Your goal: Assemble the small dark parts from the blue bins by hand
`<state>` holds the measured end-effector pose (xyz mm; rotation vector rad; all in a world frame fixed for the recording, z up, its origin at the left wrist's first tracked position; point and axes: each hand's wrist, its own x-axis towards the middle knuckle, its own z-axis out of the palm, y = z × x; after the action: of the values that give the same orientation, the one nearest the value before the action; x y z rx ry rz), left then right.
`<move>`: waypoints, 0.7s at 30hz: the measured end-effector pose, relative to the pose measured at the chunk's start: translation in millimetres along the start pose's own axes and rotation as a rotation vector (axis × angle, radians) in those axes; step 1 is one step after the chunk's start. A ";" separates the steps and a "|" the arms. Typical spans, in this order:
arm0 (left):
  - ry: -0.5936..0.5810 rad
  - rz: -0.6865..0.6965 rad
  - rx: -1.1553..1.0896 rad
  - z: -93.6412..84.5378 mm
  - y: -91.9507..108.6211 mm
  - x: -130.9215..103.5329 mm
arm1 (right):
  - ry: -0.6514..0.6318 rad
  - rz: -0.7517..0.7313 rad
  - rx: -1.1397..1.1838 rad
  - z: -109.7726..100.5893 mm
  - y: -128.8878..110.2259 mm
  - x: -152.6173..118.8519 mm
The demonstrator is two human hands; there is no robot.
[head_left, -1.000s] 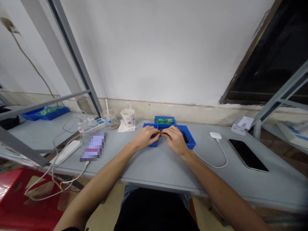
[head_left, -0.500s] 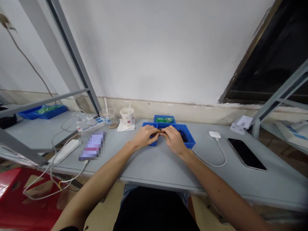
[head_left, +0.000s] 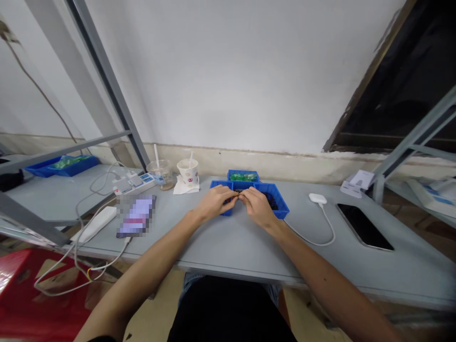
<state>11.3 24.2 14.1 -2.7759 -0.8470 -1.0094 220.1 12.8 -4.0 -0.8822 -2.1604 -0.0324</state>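
- Left hand and right hand, just below frame centre: fingertips meet, pinching a tiny piece, too small to identify.
- Piece is by the left blue bin and right blue bin; dark parts in the latter.
- Paper cup, left of centre: red logo, unreadable.
- Clear cup beside it: bluish label, illegible.
- Left phone: screen pixelated.
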 end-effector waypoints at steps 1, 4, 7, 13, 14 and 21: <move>-0.005 -0.001 0.005 -0.5 -1.1 0.1 | -0.024 0.024 -0.035 -0.3 -0.5 0.6; 0.014 -0.042 0.023 -4.8 -5.8 0.6 | -0.122 0.064 -0.210 -1.2 -3.8 1.9; 0.039 -0.117 0.061 -11.9 -12.9 1.0 | -0.280 -0.027 -0.405 -2.3 -11.1 1.1; 0.070 -0.241 0.103 -17.5 -30.0 -4.0 | -0.559 -0.174 -0.550 -3.4 -22.0 -2.2; 0.093 -0.266 0.087 -16.8 -31.5 -5.3 | -0.581 -0.181 -0.543 -3.4 -22.0 -2.2; 0.155 -0.276 -0.056 -12.9 -18.1 -4.5 | -0.643 -0.168 -0.476 -6.8 -23.8 1.5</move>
<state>-8.4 34.2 19.3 -2.6299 -1.2185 -1.2882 209.6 -6.3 7.7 -1.0729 -2.8959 -0.4117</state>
